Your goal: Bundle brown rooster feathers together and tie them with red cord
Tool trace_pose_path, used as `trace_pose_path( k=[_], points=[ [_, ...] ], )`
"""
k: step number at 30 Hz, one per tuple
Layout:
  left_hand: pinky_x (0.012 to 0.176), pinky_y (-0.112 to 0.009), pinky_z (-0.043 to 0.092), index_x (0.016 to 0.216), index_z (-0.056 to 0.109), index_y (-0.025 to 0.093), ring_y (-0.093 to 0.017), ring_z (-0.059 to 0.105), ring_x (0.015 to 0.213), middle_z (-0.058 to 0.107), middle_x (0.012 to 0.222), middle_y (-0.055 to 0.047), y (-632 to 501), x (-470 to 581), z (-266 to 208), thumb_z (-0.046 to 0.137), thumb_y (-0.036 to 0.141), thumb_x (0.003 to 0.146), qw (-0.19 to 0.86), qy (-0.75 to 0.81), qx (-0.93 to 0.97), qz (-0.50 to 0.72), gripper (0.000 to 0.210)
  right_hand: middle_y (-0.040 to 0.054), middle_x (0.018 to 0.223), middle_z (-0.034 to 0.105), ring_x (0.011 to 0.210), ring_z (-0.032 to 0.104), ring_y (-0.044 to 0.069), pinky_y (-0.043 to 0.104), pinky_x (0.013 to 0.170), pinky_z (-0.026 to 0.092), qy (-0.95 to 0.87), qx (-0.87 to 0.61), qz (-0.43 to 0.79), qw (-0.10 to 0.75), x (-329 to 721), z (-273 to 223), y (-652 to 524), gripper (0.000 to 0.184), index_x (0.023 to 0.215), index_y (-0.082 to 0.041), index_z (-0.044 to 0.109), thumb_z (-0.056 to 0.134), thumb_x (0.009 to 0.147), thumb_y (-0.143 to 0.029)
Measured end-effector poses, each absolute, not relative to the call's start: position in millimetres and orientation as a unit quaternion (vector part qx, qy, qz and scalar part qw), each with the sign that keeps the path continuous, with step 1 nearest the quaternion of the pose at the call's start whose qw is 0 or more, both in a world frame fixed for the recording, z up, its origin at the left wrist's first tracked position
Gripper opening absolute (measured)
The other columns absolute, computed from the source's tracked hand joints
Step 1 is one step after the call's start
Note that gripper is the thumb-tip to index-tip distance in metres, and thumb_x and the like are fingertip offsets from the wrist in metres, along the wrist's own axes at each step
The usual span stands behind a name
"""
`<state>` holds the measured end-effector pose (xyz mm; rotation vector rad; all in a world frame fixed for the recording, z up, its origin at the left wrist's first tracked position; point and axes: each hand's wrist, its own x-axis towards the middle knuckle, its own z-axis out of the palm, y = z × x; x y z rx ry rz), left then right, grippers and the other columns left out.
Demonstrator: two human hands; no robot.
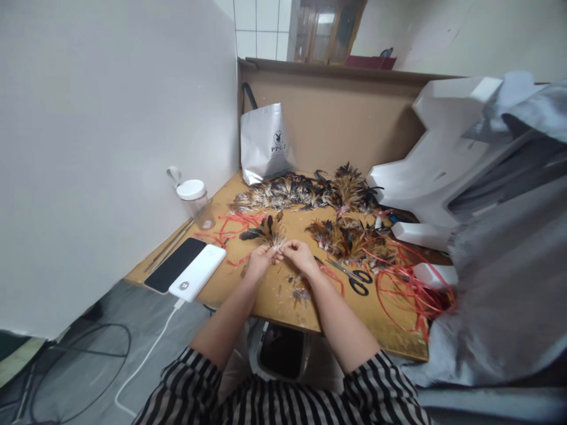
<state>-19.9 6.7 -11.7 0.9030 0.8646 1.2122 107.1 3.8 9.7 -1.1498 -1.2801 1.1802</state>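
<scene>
Over the middle of the wooden table, my left hand is closed round the quill end of a small bunch of brown and black feathers. The tips of the bunch fan out away from me. My right hand meets it at the quills, thumb and fingers pinched together; what they grip is too small to make out. To the right of my right hand lie black-handled scissors, blades slightly apart. Bundled feathers sit just beyond the scissors.
A long heap of feathers lies at the back, before a silver bag. Red plastic strips tangle at right. At left are a lidded jar, a phone and a white power bank with a cable.
</scene>
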Motion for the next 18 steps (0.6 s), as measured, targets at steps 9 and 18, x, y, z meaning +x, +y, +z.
trace_pose_path(
  k=[9,18],
  points=[
    [0.045,-0.018,0.04,0.07,0.06,0.009,-0.008,0.053,0.045,0.061,0.055,-0.003,3.3,-19.5,-6.6,0.069,0.038,0.057,0.649,0.376,0.418,0.513,0.033,-0.0006,0.061,0.062,0.054,0.054,0.009,0.023,0.06,0.041,-0.45,-0.375,0.62,0.522,109.3,3.7,7.2,0.025,0.072,-0.015,0.058,0.072,0.053,-0.024],
    [0.045,-0.019,0.039,0.068,0.059,0.009,-0.007,0.051,0.043,0.059,0.052,-0.003,4.6,-20.0,-10.8,0.068,0.036,0.06,0.647,0.371,0.42,0.517,0.029,-0.0008,0.06,0.061,0.054,0.054,0.009,0.025,0.061,0.041,-0.462,-0.353,0.632,0.512,110.9,4.7,7.5,0.024,0.071,-0.014,0.058,0.072,0.054,-0.022]
  ],
)
